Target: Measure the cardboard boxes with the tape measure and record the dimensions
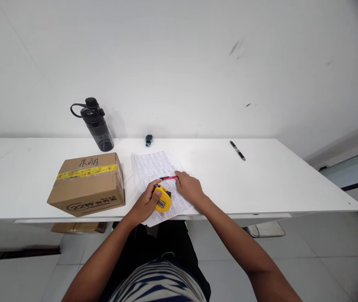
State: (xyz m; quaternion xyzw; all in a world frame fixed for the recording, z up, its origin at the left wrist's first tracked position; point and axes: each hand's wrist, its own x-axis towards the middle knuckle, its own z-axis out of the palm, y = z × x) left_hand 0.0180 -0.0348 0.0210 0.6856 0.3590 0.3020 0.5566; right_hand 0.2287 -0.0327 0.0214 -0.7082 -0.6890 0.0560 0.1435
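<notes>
Gripping a yellow tape measure (163, 200) and a red pen (170, 178) over text-covered paper (152, 162)

The left hand (146, 204) has its fingers closed around the tape measure, thumb across its face, above the lower part of the paper. The right hand (190, 188) pinches the red pen between its fingers, the pen's dark end pointing toward the left hand. Left of the paper, a taped cardboard box (91, 184) sits on the white tabletop (229, 188), with a dark bottle (99, 128) behind it. A black pen (237, 151) lies farther right.
</notes>
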